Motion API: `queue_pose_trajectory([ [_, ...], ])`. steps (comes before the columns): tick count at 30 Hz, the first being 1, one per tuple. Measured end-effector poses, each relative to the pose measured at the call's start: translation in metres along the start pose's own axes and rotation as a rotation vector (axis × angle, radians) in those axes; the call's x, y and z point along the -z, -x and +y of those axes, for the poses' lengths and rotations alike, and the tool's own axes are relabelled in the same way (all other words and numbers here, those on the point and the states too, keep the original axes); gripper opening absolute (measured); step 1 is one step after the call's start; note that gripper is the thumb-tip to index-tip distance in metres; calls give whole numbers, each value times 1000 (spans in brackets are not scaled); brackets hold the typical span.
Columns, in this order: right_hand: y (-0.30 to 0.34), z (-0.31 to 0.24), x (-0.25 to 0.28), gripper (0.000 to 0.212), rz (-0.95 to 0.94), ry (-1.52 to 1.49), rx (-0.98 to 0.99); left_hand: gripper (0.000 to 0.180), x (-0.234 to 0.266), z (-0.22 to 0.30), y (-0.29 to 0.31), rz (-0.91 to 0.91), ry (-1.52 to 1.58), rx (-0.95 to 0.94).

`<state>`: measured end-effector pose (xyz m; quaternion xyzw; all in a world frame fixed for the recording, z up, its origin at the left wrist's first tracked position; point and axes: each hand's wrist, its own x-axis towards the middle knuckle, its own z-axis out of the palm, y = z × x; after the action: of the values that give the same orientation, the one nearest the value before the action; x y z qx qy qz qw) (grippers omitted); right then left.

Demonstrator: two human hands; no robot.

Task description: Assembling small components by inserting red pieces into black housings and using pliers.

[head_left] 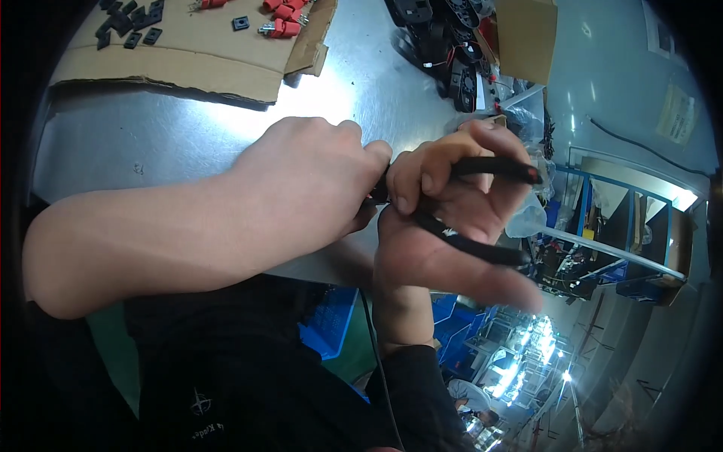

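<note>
A shiny metal table (151, 151) is being used as the work place, and bright light is being bounced off its top. At the far left, a flat sheet of brown cardboard (188, 53) is lying on it. Small black square parts (128, 22) and little red plugs (282, 19) are being kept on the cardboard. At the far right, a heap of black parts (444, 45) is piled up by another piece of cardboard. A blue bin (331, 324) is being seen low down, near the body.

In the middle, close to the camera, the two hands are being held together over the table edge. The left hand (309, 188) is being closed into a fist, and what is inside it cannot be seen. The right hand (444, 226) is being wrapped around a black tool with two handles (482, 203). One handle is being pressed by the fingers (422, 177), and the other is lying across the palm. The tool's tip is hidden where the two hands are meeting.

Skin could be nipped, because the fingers are being kept so close to the hidden tip. The tool could also slip and drop, since only a loose hold is being kept on the lower handle. A thin black wire (376, 361) is hanging down near the body and could be tugged.
</note>
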<state>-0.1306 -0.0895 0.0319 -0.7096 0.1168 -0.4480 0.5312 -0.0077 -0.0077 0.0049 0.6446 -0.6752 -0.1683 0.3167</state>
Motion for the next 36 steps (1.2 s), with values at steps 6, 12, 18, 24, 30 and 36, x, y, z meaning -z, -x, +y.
queue_pose_trajectory([
  [6, 0, -8, 0, 105, 8, -370, -115, 37, -1, 3, -2, -53, -39, 64],
  [12, 17, -28, -18, 93, 222, -217, -184, 38, -5, -2, 0, -21, 79, 45],
  [18, 9, -18, -13, 93, 215, -210, -58, 34, -9, 7, 1, 5, -52, 36],
  [24, 8, -11, 14, 97, -8, -543, -89, 43, -13, 3, -3, 5, -170, 2],
  [30, -13, -7, 49, 71, -423, -595, -244, 47, -15, -2, -6, 10, -256, -57],
  [36, -30, 17, 72, 69, -610, -762, -242, 47, -16, -6, -8, 14, -267, -102],
])
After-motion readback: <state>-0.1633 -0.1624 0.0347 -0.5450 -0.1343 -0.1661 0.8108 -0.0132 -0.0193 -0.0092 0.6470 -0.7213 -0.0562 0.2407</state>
